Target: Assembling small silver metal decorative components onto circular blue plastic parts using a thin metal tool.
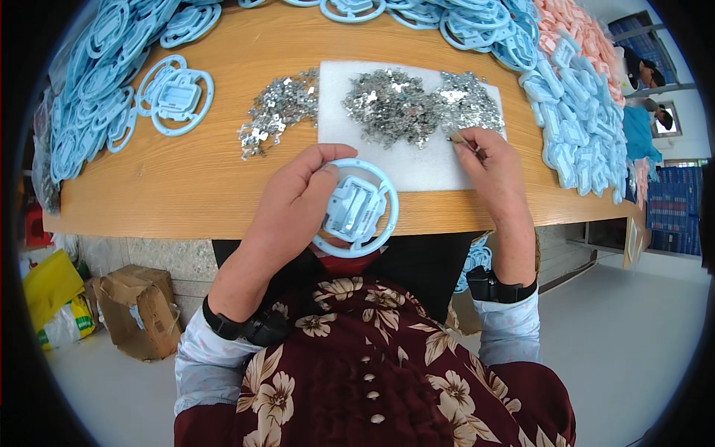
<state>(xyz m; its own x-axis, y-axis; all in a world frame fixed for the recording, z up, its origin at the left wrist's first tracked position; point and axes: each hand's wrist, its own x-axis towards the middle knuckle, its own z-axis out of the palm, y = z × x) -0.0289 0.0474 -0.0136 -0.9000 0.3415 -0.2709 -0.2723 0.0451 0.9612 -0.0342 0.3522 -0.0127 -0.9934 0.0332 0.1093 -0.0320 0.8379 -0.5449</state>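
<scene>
My left hand (292, 203) grips a light blue plastic ring-shaped part (356, 210) by its left side, just over the table's front edge. The part has a rectangular recessed frame in its middle, and its face is turned up. To the right, my right hand (495, 170) is closed in a pinch at the lower edge of a pile of small silvery metal pieces (469, 104). Whatever sits between those fingertips is too small to make out. A second metal pile (391, 104) lies beside the first, both on a white foam sheet (402, 175).
More metal pieces (279, 108) lie left of the sheet. Blue ring parts (179, 103) are heaped along the table's left and far sides. Blue oblong parts (577, 119) and pink parts (577, 30) fill the right end. A cardboard box (138, 313) stands on the floor.
</scene>
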